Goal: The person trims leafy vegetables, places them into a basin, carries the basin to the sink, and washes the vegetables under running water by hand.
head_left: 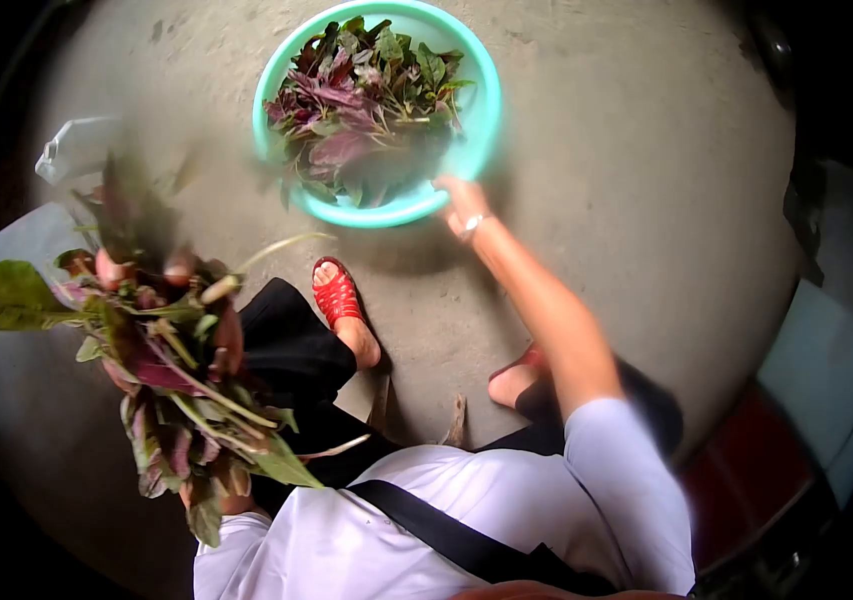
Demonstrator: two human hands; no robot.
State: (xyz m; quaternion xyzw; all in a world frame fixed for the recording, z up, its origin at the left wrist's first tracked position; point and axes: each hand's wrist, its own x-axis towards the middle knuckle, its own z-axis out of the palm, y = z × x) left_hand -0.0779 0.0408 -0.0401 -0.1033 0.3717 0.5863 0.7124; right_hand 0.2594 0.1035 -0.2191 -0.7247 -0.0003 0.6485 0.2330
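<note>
A bunch of leafy greens with purple and green leaves (186,375) fills the left side of the head view. My left hand (180,266) is closed around it; mostly fingertips show between the leaves. Similar loose leaves (346,110) lie heaped in a turquoise basin (491,95) on the floor in front of me. My right hand (463,203), with a band at the wrist, is at the basin's near right rim. Its fingers are curled together and overlap the rim. Whether they grip the rim or a small piece of leaf is unclear. The leaves nearby are blurred.
A pale plastic bag (81,150) lies on the concrete floor (626,130) at the left. My feet in red sandals (337,297) are between the basin and me. A wooden leg (456,420) shows below me. Pale and dark red panels (756,470) stand at the right.
</note>
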